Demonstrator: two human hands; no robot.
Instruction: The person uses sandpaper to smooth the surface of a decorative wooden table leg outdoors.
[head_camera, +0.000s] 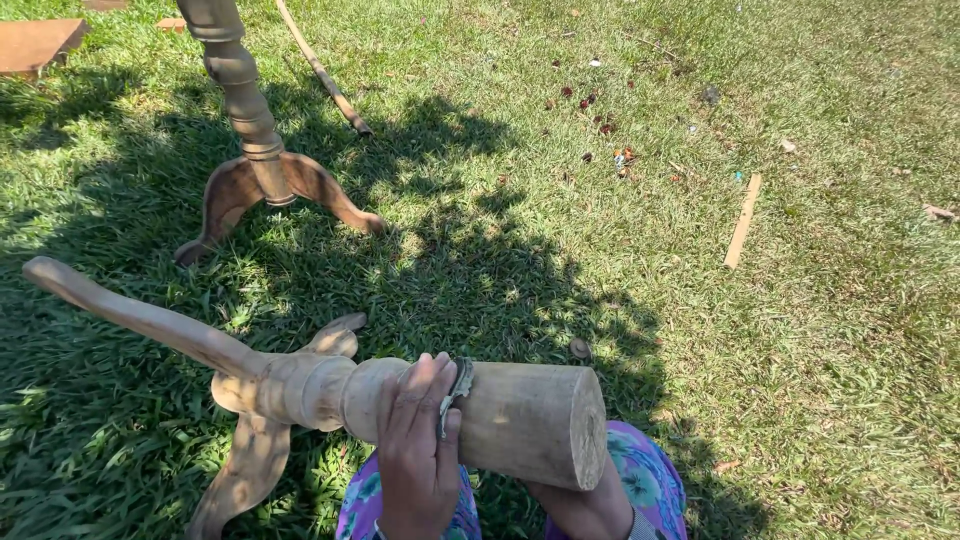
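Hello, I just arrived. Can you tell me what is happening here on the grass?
A person sits on the grass with a turned wooden pedestal leg lying across the lap. The left hand presses a worn piece of sandpaper against the thick round column. The right hand supports that column from below, near its cut end. The pedestal's three curved feet point left. A second, darker pedestal stands upright on the grass behind, and a thin wooden strip lies to the right.

No packages, labels, signs or screens are visible in this view (the small scattered bits on the grass (700, 250) are too small to identify as wrappers or anything else).
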